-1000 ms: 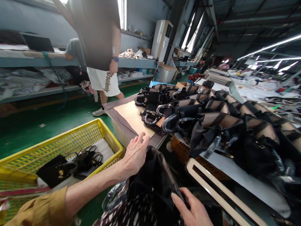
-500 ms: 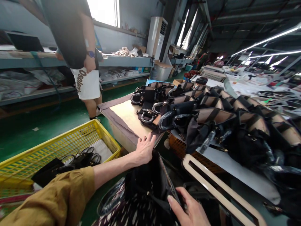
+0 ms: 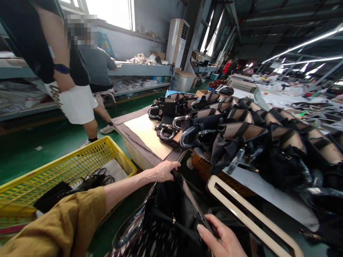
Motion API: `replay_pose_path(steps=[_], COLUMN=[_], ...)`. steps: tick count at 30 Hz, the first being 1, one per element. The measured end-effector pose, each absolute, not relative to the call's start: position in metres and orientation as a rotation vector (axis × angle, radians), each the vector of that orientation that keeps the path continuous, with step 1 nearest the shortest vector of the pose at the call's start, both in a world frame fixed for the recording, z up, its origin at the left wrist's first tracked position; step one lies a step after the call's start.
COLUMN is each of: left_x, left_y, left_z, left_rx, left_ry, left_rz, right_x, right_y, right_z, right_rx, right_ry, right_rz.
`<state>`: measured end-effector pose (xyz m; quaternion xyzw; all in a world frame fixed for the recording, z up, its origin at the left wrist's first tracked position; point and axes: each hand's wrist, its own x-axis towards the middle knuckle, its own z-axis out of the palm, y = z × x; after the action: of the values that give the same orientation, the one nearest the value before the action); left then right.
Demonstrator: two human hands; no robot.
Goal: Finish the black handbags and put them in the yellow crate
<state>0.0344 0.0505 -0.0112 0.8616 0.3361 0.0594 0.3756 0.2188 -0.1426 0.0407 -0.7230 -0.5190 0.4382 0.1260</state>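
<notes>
A black handbag (image 3: 184,200) lies open at the bottom middle, on my lap over dark patterned cloth. Its far top corner is gripped by my left hand (image 3: 164,171), the fingers bent over the rim. My right hand (image 3: 223,237) pinches the near right edge of the bag, thumb on the inner side. A small metal clasp (image 3: 174,220) shows on the bag. Just right of the bag stands a long pale machine frame (image 3: 249,214) with a slot through it.
Many black handbags with plastic-wrapped handles (image 3: 198,125) crowd the table on the right. A yellow crate (image 3: 107,146) with several dark bags is on the left. Two people are beyond it, one walking in white shorts (image 3: 72,103), another near the long bench (image 3: 144,69).
My left hand has closed from spread fingers onto the bag's corner. The bag's mouth has opened wider. The person in white shorts has moved left and nearer, revealing a second person.
</notes>
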Motion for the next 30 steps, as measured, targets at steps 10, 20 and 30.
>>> replay_pose_path(steps=[10,20,30], left_x=[0.038,0.025,-0.003], left_y=[0.058,0.066,0.058], left_z=[-0.024,-0.006,0.016], left_rx=[2.042,1.973,1.849], left_ry=[0.805,0.683,0.523], left_rz=[0.210,0.174,0.021], right_x=[0.226,0.240,0.254], right_y=[-0.143,-0.138,-0.130], right_z=[0.049,0.048,0.034], right_rx=[-1.979,-1.871,-1.771], right_ry=[-1.407,-1.322,-1.354], right_rz=[1.347,1.360,1.443])
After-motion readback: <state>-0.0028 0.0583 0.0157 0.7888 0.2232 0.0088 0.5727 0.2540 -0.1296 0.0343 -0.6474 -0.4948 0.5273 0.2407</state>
